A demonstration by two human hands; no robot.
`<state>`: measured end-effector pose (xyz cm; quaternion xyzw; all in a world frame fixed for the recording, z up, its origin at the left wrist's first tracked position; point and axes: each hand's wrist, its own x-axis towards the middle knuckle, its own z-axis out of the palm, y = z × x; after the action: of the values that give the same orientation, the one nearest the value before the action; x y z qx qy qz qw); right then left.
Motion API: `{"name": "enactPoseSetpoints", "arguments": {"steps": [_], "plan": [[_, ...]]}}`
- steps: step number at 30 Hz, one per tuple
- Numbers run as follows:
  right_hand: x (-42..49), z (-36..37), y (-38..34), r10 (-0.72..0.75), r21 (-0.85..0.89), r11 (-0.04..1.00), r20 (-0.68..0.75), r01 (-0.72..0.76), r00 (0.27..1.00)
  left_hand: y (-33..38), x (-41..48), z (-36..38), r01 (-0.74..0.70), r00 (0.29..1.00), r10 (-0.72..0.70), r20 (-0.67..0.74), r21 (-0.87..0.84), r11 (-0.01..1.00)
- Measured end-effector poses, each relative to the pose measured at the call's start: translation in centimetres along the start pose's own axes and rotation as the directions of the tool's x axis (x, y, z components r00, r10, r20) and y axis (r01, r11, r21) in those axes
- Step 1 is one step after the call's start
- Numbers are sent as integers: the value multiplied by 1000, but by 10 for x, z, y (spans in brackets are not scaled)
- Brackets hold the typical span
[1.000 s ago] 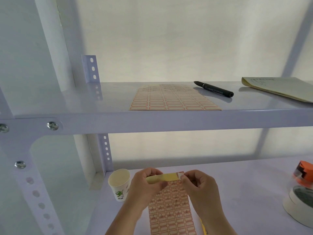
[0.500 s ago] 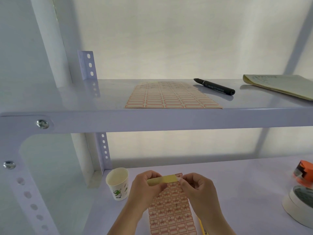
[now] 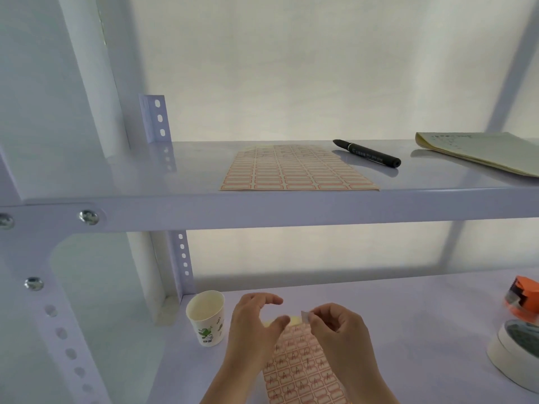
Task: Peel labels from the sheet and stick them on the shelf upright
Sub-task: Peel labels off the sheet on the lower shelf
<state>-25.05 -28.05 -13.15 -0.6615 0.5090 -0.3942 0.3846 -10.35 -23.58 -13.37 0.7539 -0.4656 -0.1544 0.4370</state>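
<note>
On the lower shelf [image 3: 423, 310], a label sheet [image 3: 297, 371] lies between the two hands. It is a pale sheet printed with rows of small rectangular labels, each framed in orange-red, and most of the visible ones carry a handwritten "A". Its far end curls up, showing a plain yellowish backing.

The right hand [image 3: 338, 330] pinches a small pale label [image 3: 305, 315] between thumb and forefinger, lifted just above the sheet's far edge. The left hand [image 3: 253, 325] is spread, fingers apart and arched over the sheet's left corner, its thumb near the curled edge; whether it touches the sheet is hard to tell.

A second label sheet [image 3: 297, 170] lies flat on the upper shelf [image 3: 145, 176], same orange-red frames; any writing on it is too small to read. Just right of it rests a black marker [image 3: 367, 153] with pale lettering, unreadable. A yellowish notepad [image 3: 478, 150] sits further right.

A paper cup [image 3: 205, 316] with a green printed figure stands left of the left hand. The perforated shelf upright [image 3: 182, 258] rises behind it.
</note>
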Motion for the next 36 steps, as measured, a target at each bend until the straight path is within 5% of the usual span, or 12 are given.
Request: {"name": "enactPoseSetpoints", "arguments": {"steps": [3, 9, 16, 24, 29, 32, 36], "plan": [[-4, 1, -5, -24, 2, 1000, -41, 24, 999, 13, -11, -6, -127, 991, 128, -47, 27, 992], [-20, 10, -26, -137, -33, 990, -166, 134, 976, 31, -33, -19, -163, 986, 153, -60, -248, 955], [-39, 27, -38, -364, -154, 931, -300, 332, 882, 29, -46, -46, -31, 999, 21, -26, -487, 873], [-75, 43, -54, -601, -258, 796, -233, 548, 764, 20, -64, -86, 15, 998, 23, 55, -601, 799], [-100, 42, -70, -545, -169, 838, -271, 519, 793, 13, -74, -103, 16, 999, 8, 33, -654, 756], [-112, 33, -80, -363, -48, 929, -306, 367, 880, 15, -82, -112, -23, 999, 34, 6, -641, 767], [-122, 21, -93, -169, 166, 966, -180, 199, 969, 19, -93, -119, -52, 998, 56, -13, -614, 788]]}}
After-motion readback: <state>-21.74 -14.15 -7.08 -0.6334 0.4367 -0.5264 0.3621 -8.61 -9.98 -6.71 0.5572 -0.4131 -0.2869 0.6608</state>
